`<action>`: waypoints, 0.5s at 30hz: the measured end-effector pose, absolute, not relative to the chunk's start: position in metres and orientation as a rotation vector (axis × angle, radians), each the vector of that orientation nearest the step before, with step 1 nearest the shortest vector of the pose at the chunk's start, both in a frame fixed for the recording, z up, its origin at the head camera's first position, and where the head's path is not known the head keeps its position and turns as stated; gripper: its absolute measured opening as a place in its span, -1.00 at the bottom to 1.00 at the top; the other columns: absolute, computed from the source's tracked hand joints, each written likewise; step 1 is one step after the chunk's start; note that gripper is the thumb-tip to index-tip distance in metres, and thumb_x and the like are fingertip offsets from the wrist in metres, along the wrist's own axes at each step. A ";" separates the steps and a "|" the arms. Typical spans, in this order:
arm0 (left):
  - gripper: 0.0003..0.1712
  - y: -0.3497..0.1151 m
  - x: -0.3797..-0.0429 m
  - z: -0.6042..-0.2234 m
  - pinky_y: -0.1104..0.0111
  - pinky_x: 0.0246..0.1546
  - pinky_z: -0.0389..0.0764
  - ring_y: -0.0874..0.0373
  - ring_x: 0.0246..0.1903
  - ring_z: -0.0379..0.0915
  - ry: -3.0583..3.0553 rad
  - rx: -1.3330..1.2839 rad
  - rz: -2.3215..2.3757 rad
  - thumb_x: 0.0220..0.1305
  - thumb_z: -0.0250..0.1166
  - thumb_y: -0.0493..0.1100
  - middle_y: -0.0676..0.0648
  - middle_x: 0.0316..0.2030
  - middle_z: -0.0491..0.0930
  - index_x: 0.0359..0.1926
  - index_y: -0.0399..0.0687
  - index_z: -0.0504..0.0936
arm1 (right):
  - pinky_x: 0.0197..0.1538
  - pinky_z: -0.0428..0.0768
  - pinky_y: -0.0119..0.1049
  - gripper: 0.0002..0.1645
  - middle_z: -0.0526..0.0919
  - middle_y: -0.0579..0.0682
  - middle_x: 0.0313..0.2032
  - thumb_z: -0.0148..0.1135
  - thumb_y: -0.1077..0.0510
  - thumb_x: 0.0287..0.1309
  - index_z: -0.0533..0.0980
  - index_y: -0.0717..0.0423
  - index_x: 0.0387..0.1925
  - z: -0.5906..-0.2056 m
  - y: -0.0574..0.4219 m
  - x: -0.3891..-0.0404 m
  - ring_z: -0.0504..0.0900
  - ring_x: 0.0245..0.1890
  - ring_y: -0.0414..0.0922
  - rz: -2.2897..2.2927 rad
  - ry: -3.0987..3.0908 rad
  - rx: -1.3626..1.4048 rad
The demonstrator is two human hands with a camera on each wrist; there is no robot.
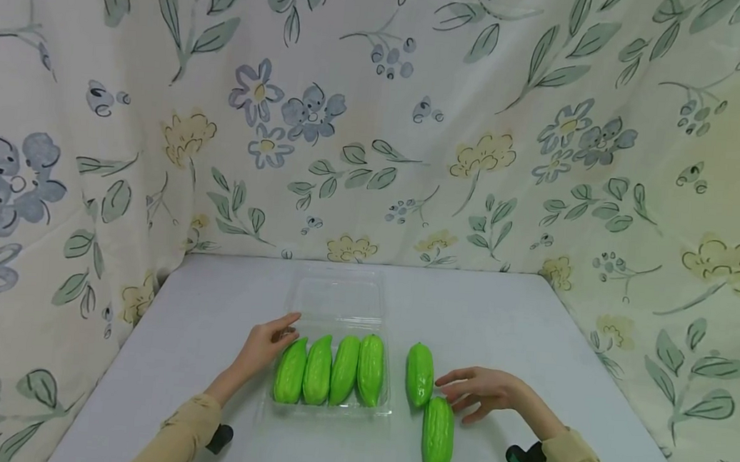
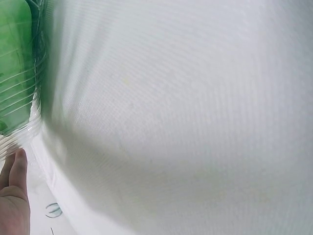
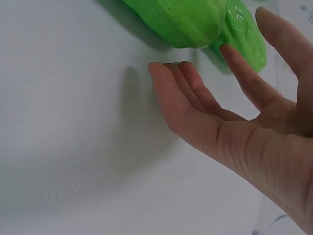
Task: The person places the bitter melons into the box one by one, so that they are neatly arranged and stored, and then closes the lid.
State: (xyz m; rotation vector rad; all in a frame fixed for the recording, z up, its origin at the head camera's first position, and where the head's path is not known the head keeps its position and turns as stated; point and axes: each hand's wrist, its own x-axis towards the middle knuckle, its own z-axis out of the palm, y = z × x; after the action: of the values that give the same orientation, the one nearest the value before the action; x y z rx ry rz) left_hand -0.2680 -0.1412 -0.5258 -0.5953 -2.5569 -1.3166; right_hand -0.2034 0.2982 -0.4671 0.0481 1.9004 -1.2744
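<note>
Six green gourds (image 1: 421, 375), long axes roughly near-to-far.

Green gourds (image 1: 344, 370): six are lying, four in one clear box (image 1: 337, 294), two on one table (image 1: 487, 311). One left hand (image 1: 272, 339) and one right hand (image 1: 486, 389) are showing, with two sleeves (image 1: 184, 425) and two black wrist pieces (image 1: 526, 459).

place: screened-off work nook, wider room type cannot be told | screen: floral cloth (image 1: 371, 210) hung across the back and down both sides, printed blue, yellow and green | bench (image 1: 499, 319): plain white top, far edge by the cloth
</note>
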 end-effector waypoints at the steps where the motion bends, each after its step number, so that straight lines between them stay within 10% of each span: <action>1: -0.50 -0.141 -0.269 -0.526 0.40 -0.25 0.63 -0.02 -0.13 0.65 -2.552 -0.602 -1.311 0.22 0.29 -0.26 -0.22 0.11 0.55 0.19 -0.24 0.49 | -0.15 0.66 -0.15 -0.46 0.54 0.11 -0.07 0.16 0.05 0.27 0.39 0.21 0.21 -0.466 0.298 -0.203 0.58 -0.13 -0.05 -1.267 1.898 0.049; 15: -0.50 -0.140 -0.268 -0.526 0.31 -0.22 0.66 -0.04 -0.14 0.65 -2.545 -0.612 -1.309 0.21 0.30 -0.24 -0.23 0.10 0.56 0.19 -0.23 0.49 | -0.14 0.68 -0.12 -0.41 0.59 0.08 -0.12 0.29 0.06 0.16 0.42 0.20 0.18 -0.464 0.283 -0.193 0.60 -0.18 -0.10 -1.161 1.956 0.086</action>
State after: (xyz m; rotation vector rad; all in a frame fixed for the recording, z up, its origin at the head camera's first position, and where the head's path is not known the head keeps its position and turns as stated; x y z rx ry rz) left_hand -0.2684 -0.1402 -0.5258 -0.6121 -2.5448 -1.3095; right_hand -0.1933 0.2827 -0.4642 0.0856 1.9565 -1.1611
